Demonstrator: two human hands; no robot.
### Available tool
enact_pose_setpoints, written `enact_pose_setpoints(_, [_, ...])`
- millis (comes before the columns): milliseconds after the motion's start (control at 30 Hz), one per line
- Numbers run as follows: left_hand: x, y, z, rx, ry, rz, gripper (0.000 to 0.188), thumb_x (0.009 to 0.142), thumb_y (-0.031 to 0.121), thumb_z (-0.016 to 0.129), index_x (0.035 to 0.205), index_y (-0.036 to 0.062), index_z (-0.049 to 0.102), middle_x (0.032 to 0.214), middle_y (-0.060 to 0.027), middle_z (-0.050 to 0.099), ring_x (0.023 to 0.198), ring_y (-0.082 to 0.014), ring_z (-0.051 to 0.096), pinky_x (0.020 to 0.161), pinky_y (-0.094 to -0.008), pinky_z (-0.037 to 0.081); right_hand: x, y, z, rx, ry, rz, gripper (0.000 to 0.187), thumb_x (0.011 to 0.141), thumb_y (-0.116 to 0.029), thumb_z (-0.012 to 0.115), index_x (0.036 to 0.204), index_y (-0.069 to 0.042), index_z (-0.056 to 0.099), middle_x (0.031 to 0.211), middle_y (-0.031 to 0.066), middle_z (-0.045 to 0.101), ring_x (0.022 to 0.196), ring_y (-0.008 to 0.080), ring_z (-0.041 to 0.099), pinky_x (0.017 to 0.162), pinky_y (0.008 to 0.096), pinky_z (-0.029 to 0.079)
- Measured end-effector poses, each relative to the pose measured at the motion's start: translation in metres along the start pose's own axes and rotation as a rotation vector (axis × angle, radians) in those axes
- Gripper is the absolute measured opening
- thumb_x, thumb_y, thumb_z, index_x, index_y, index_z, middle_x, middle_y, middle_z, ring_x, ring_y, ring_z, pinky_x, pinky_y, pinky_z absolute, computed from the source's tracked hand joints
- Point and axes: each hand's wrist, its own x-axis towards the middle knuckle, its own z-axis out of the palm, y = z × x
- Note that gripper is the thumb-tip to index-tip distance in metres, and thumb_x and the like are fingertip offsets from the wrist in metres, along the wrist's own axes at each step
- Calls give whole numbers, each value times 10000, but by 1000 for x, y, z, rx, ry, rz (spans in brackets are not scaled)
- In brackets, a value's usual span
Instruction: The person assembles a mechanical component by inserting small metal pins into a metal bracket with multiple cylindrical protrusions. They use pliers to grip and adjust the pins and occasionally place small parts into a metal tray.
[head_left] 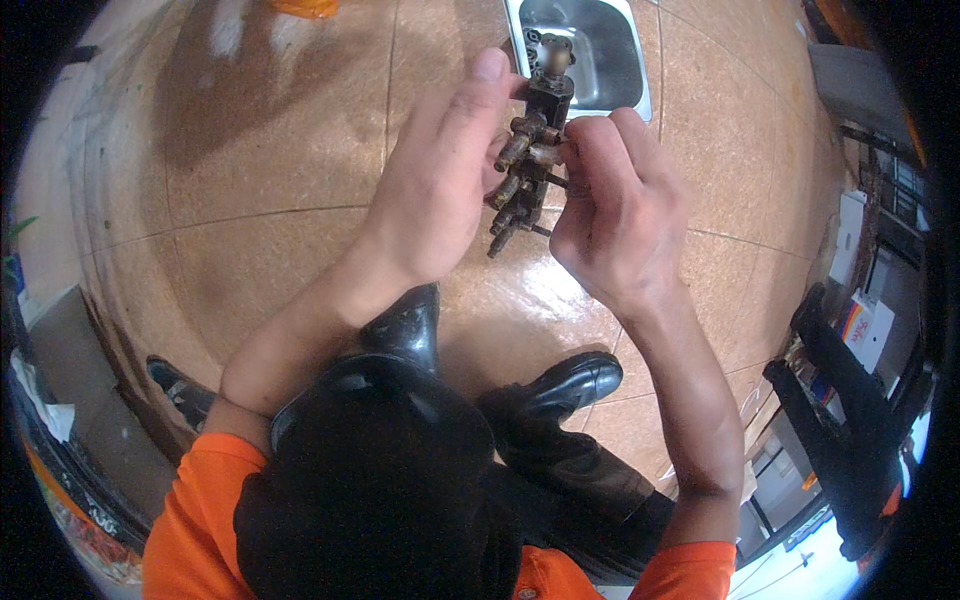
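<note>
A dark, grimy metal valve body [538, 165] with several short brass-coloured fittings sticking out of its side is held up in front of me, over the floor. My left hand [440, 170] grips it from the left, thumb up along its upper end and fingers partly hidden behind it. From the other side my right hand [620, 200] has its fingers curled against a fitting and a thin stem; the fingertips are mostly hidden. Just beyond the valve body is a shiny metal tray [640, 85], with small dark round parts in its left corner, partly covered by the valve body.
Brown tiled floor [280, 170] spreads around me, and my black shoes [580, 380] are below. Another person's dark-clad legs [850, 410] are at the right, near shelves and a white box [868, 330]. Something orange [305, 7] lies at the top edge.
</note>
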Motion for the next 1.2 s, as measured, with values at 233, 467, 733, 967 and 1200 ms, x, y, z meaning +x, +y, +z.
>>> enact_pose_setpoints(233, [7, -10, -12, 67, 69, 60, 716, 1057, 581, 294, 1292, -35, 572, 722, -4, 570, 592, -38, 367, 541, -208, 264, -7, -2, 0, 230, 11, 252, 124, 866, -4, 615, 972, -13, 550, 877, 220, 589, 802, 439, 591, 634, 486, 458])
enact_pose_setpoints(467, [13, -16, -32, -47, 110, 27, 712, 1045, 584, 330, 1289, -42, 567, 815, -72, 667, 577, -56, 413, 541, -207, 333, -50, 38, -14, 1403, 162, 1007, 73, 919, -57, 474, 928, -52, 546, 880, 123, 633, 814, 232, 646, 667, 317, 560])
enact_pose_setpoints(733, [28, -23, -42, -585, 92, -151, 588, 1027, 537, 428, 1177, -3, 605, 529, 57, 345, 455, -88, 322, 472, -221, 316, -140, 96, 26, 1437, 115, 1238, 49, 885, -71, 532, 929, -54, 546, 860, 92, 566, 763, 212, 576, 635, 317, 505])
enact_pose_setpoints(967, [32, -24, -48, -537, 69, -163, 627, 978, 589, 475, 1179, 3, 573, 538, 91, 234, 467, -76, 284, 480, -234, 299, -186, 81, 72, -252, -382, 578, 521, 781, -215, 800, 1127, 25, 493, 1190, 253, 481, 1089, 422, 488, 945, 508, 431])
enact_pose_setpoints(1200, [30, -19, -42, -590, 113, -178, 658, 981, 605, 433, 1195, 4, 594, 524, 95, 216, 462, -80, 265, 469, -217, 252, -186, 106, 66, -159, -484, 654, 428, 807, -80, 657, 1177, 63, 496, 1075, 271, 577, 954, 454, 586, 851, 530, 498])
